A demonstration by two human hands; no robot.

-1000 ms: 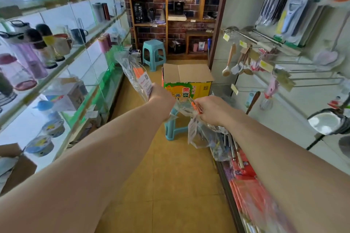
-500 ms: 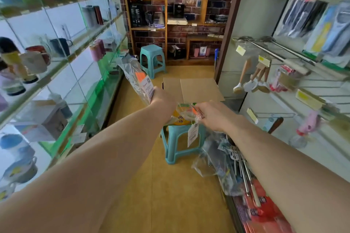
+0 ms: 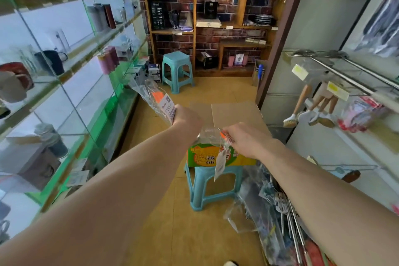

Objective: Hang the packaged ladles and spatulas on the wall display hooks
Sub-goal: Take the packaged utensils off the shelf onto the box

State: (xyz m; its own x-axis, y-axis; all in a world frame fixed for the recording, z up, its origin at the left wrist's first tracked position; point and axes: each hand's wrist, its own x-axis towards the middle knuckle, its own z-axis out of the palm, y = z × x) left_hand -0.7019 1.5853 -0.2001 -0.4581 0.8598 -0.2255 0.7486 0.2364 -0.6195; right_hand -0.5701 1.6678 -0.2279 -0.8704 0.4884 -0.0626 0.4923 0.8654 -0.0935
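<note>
Clear plastic packet (image 3: 154, 98) is gripped in left hand (image 3: 187, 120), contents blurred | second packet (image 3: 212, 136), left of right hand (image 3: 245, 139), is pinched by it; inside unreadable.

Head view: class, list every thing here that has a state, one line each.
left hand, gripping the labelled packet
right hand, pinching the tagged packet
labelled packet, raised, not hung
tagged packet, tag dangling, not hung
cardboard box, flaps shut, on near stool
near stool, upright
wooden brushes, hanging on a hook
</note>
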